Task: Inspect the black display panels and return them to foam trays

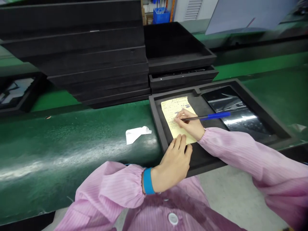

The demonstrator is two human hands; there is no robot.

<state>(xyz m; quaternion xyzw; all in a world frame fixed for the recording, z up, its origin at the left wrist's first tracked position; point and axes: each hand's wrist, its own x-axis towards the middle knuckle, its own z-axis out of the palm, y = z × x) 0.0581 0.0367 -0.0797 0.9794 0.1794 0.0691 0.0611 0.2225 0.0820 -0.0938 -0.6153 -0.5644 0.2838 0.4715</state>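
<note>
A yellow sheet of paper (168, 113) covered in handwriting lies in a black foam tray (157, 112). My right hand (191, 125) grips a pen (214, 116) with a blue end, its writing tip near the middle of the sheet. Fingertips of my left hand (174, 162) rest on the paper's lower edge, the fingers slightly bent and holding nothing. A blue band circles my left wrist. To the right in the same tray lies a glossy dark panel (237, 110), partly hidden by my right sleeve.
Tall stacks of black trays (96, 48) stand behind at the left, with a lower stack (178, 45) beside them. A crumpled white wipe (137, 134) lies on the green table (72, 134). Another tray (21, 93) holds a panel at far left.
</note>
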